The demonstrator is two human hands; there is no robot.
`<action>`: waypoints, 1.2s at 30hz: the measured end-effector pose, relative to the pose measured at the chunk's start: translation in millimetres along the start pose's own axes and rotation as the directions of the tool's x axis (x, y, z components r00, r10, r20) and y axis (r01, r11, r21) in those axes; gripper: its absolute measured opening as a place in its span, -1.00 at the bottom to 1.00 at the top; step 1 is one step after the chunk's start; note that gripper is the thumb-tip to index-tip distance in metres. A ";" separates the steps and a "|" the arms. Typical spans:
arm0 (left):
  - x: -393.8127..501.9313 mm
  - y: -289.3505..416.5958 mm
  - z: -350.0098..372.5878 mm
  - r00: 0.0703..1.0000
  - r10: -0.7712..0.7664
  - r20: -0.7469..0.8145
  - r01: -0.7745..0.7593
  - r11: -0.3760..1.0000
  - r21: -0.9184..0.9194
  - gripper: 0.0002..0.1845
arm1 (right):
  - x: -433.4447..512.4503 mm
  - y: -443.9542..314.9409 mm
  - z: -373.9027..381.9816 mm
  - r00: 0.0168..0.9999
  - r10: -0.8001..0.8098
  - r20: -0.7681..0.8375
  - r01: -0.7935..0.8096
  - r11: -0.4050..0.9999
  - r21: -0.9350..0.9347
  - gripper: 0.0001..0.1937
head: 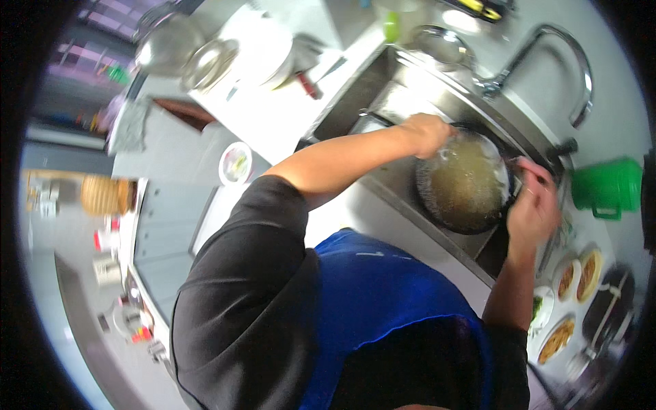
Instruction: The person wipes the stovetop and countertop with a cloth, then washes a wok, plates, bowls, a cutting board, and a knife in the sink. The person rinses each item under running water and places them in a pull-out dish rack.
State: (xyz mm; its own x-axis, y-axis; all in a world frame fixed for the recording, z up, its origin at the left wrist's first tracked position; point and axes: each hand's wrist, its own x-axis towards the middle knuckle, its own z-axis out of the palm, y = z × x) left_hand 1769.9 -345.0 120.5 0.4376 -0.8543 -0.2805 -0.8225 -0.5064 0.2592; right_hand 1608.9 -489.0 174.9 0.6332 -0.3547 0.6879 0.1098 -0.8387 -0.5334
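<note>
A dark round wok [428, 205] holds cloudy, yellowish water [464, 177] and is tilted in the stainless-steel sink [405, 197]. My left hand [425, 136] is closed at the wok's upper left edge. A dark bar [379, 119] extends from behind that fist, apparently the wok's handle. At the opposite side, my right hand [533, 205] has its fingers curled at the wok's right edge. Motion blurs it, and its fingertips are partly hidden. Part of the sink floor is covered by the wok and my left forearm.
Behind the sink rises a curved chrome faucet [584, 77]. A green plastic container [605, 187] stands to the right, above several dishes of food [556, 341]. Left of the sink are a red-handled utensil [307, 86], a white bowl [271, 66] and metal pots [171, 46].
</note>
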 end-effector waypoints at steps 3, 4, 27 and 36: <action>-43.9 9.9 -17.3 0.996 0.080 0.038 -0.078 0.996 -0.048 -0.54 | 4.9 1.7 11.7 0.842 0.199 0.501 -0.096 0.970 -0.225 -0.82; -57.4 11.3 -20.3 0.998 0.062 0.012 -0.061 0.994 -0.087 -0.55 | 1.6 0.7 13.4 0.840 0.187 0.509 -0.105 0.977 -0.185 -0.80; -346.1 -173.2 17.5 0.662 -0.550 -0.509 0.171 0.772 -0.612 -0.78 | 41.9 -252.1 260.0 0.683 -0.011 0.730 -0.682 0.345 0.644 -0.69; -504.5 -283.3 56.6 0.223 -0.943 -0.248 0.460 0.326 -0.826 -0.61 | 54.6 -222.0 450.3 0.197 0.567 0.800 -0.873 0.472 -0.120 -0.43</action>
State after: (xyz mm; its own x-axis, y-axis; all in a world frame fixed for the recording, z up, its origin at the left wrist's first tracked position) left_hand 1761.7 236.1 136.3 0.9632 0.2575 -0.0773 0.2328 -0.6548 0.7190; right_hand 1964.1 -136.1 109.3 0.7995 -0.2147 -0.5610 -0.5933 -0.1364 -0.7934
